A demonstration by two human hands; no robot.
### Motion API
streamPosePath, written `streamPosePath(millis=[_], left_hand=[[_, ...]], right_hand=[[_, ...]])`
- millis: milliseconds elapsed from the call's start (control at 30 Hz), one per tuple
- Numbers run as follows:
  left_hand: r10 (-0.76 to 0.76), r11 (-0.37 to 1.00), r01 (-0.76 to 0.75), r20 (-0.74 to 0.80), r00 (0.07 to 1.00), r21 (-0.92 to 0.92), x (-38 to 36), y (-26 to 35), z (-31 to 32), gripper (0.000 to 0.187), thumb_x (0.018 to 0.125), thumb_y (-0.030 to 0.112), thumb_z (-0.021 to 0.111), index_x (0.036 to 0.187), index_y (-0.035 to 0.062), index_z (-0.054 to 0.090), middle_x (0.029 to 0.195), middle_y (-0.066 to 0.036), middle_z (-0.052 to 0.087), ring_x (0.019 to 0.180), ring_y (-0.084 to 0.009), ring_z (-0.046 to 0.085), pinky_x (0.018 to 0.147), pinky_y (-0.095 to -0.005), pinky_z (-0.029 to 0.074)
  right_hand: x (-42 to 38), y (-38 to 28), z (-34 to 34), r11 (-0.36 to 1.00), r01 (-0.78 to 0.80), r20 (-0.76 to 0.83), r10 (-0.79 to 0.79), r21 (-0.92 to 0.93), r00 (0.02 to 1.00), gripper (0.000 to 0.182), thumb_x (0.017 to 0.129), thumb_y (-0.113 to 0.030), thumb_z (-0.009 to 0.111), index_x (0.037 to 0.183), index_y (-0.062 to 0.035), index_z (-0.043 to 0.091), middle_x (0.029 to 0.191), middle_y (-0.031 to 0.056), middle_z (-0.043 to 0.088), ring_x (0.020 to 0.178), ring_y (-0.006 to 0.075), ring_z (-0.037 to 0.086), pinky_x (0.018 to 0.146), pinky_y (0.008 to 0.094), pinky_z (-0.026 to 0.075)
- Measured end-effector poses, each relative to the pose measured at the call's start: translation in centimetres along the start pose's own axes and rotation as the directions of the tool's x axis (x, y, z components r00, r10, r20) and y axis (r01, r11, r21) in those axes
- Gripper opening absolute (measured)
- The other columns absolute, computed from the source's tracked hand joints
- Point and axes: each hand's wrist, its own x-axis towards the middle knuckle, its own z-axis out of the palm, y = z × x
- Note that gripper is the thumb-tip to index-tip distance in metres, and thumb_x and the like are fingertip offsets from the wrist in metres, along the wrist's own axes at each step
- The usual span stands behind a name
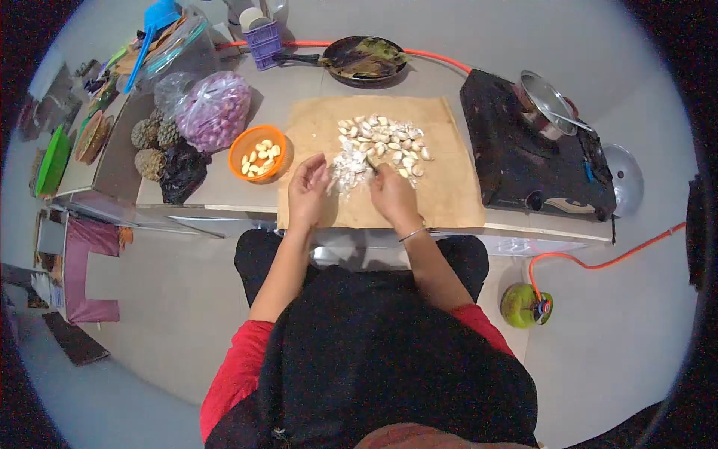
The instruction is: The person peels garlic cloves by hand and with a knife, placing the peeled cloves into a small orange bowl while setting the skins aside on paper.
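Note:
A brown paper sheet (441, 191) lies on the counter with a pile of unpeeled garlic cloves (385, 135) on it. Nearer me is a heap of white garlic skins (348, 170). My right hand (394, 196) is closed around a small knife (370, 162), whose short blade points at the skins; most of its handle is hidden in my fist. At the left of the skins is my left hand (308, 187), palm turned inward and fingers loosely apart, with nothing visible in it. Beyond that hand stands an orange bowl (236, 150) holding several peeled garlic cloves (262, 156).
To the right sits a black gas stove (508, 142) with a pot (550, 123). A frying pan (366, 60) with dried leaves is at the back. Left are a bag of shallots (215, 108) and a black plastic bag (184, 172). A green gas cylinder (520, 305) stands on the floor.

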Motion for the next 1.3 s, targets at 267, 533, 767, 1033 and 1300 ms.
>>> streamPosePath(millis=[267,533,767,1033,1300], left_hand=[[0.000,0.992,-0.004,0.032,1.000,0.129,-0.2,-0.6,1.9,0.033,0.086,0.004,0.057,0.119,0.0000,0.053,0.114,-0.012,0.057,0.106,-0.0164,0.055,0.088,-0.0280,0.046],[-0.083,0.997,0.083,0.215,0.973,0.006,-0.2,-0.2,6.3,0.033,0.086,0.010,0.062,0.116,-0.0022,0.055,0.105,-0.012,0.062,0.096,-0.0176,0.059,0.081,-0.0284,0.049],[-0.289,0.825,0.314,0.126,0.949,-0.470,-0.9,-1.6,5.7,0.030,0.090,0.009,0.056,0.118,-0.0019,0.054,0.091,-0.005,0.062,0.085,-0.0095,0.059,0.076,-0.0199,0.049],[-0.221,0.735,0.288,0.185,0.958,-0.614,-1.9,-1.4,4.9,0.032,0.094,0.011,0.049,0.124,0.0000,0.048,0.096,-0.005,0.061,0.079,-0.0101,0.058,0.065,-0.0213,0.049],[-0.334,0.706,0.308,0.084,0.939,-0.638,-2.2,-0.9,3.9,0.018,0.089,0.005,0.057,0.104,-0.0034,0.059,0.095,-0.009,0.063,0.084,-0.0124,0.061,0.075,-0.0217,0.051]], right_hand=[[1.4,4.5,-3.4,0.972,-0.066,-0.038,0.059,-0.227,0.998,0.026,0.081,-0.025,0.059,0.097,-0.0041,0.061,0.087,0.0186,0.065,0.083,0.0367,0.063,0.070,0.0468,0.050],[0.4,1.7,-4.1,0.980,0.051,0.030,-0.057,0.191,0.998,0.033,0.082,-0.028,0.063,0.107,-0.0069,0.064,0.076,0.0153,0.065,0.070,0.0271,0.065,0.062,0.0381,0.049],[0.8,2.2,0.5,0.821,0.040,0.061,-0.091,0.569,0.994,0.032,0.083,-0.027,0.064,0.109,-0.0078,0.065,0.068,0.0067,0.060,0.062,0.0115,0.053,0.058,0.0292,0.045],[0.0,0.3,3.0,0.632,-0.079,0.077,0.030,0.771,0.997,0.032,0.090,-0.031,0.056,0.109,-0.0068,0.065,0.072,0.0061,0.064,0.070,0.0129,0.060,0.067,0.0257,0.047],[-1.6,-0.9,-0.4,0.647,-0.011,0.198,-0.218,0.762,0.956,0.033,0.097,-0.024,0.040,0.129,-0.0158,0.042,0.070,-0.0048,0.039,0.058,0.0041,0.033,0.050,0.0184,0.028]])
